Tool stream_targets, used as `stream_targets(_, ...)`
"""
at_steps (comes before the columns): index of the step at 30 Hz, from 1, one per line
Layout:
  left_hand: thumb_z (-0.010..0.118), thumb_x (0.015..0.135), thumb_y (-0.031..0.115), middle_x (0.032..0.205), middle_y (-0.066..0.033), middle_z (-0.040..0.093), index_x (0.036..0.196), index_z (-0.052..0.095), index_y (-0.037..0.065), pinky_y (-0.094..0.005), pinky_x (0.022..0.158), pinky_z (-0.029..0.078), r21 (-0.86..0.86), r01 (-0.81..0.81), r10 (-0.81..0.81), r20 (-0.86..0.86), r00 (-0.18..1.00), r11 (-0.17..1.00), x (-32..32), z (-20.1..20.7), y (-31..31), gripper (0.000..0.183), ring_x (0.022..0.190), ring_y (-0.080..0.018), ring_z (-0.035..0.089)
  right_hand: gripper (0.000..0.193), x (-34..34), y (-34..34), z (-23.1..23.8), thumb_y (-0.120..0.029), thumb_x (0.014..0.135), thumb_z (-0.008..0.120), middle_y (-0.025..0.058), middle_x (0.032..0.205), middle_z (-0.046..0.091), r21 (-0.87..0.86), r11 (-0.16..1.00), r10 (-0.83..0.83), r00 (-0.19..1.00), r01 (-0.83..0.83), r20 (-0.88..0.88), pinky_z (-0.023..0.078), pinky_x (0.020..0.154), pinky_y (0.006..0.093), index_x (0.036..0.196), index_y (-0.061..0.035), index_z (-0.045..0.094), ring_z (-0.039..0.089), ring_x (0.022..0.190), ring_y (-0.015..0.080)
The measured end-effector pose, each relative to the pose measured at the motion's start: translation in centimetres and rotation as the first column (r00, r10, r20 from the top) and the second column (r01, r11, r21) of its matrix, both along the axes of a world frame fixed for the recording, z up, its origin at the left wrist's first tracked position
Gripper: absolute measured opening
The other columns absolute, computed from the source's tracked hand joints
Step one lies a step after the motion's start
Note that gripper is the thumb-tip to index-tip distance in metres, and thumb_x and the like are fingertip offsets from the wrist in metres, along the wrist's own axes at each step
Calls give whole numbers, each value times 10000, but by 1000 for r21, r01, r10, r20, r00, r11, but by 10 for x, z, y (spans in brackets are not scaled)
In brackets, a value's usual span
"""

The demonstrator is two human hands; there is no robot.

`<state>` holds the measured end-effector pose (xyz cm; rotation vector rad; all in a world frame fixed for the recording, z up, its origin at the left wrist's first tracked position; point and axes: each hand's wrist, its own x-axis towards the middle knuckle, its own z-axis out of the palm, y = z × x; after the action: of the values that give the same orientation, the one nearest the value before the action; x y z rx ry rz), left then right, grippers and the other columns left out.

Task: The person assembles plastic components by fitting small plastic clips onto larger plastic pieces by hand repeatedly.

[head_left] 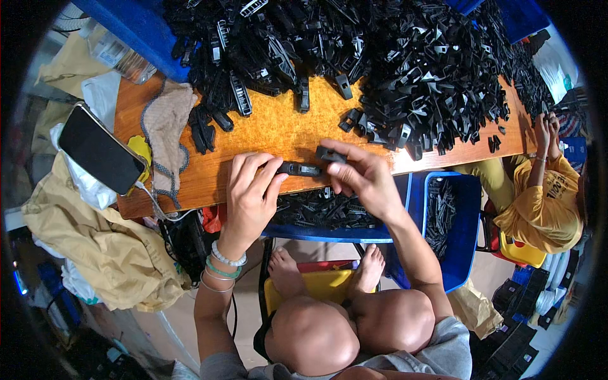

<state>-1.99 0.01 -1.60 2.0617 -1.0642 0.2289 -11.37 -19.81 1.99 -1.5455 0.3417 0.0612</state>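
Note:
At the table's near edge, my left hand [252,187] pinches a long, narrow black plastic part [300,169], its free end pointing right. Just beside that end, my right hand [362,176] grips a smaller black plastic piece [329,154] between thumb and fingers. The two pieces lie very close together; whether they touch I cannot tell. Beyond my hands, a heap of long black parts [272,54] covers the back left of the table. Another heap of short black pieces [421,82] spreads to the right.
On the wooden table [253,136] lies a brown cloth [168,120], with a phone [101,149] left of it. A blue tray [329,235] of black parts sits below the edge, beside a blue bin [465,250]. Another person [538,202] works at the far right.

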Motion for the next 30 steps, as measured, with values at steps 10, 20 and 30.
stream_targets(10, 736, 745, -4, 963, -113, 613, 975, 677, -25, -391, 779, 478, -28, 14, -16, -77, 997, 1000, 5, 2, 1, 238, 909, -298, 558, 288, -4, 5, -14, -70, 796, 735, 138, 853, 600, -520, 853, 109, 960, 43, 258, 477, 730, 367, 1065, 21, 686, 585, 783, 284)
stream_targets(20, 727, 728, -40, 938, -111, 626, 972, 672, -30, -389, 757, 481, -41, 76, -80, -115, 990, 996, 6, 7, -4, 251, 869, -293, 566, 301, 5, 10, -24, -121, 754, 763, 82, 910, 591, -651, 756, 139, 954, 72, 267, 406, 820, 363, 1026, 2, 724, 505, 872, 249)
stream_targets(30, 734, 718, -39, 921, -111, 623, 950, 671, -26, -379, 736, 475, -54, 87, -93, -122, 988, 995, 10, 6, -1, 240, 853, -287, 562, 316, -9, 5, -18, -76, 697, 783, 79, 908, 597, -682, 720, 142, 935, 127, 324, 417, 781, 373, 998, -7, 716, 530, 855, 264)
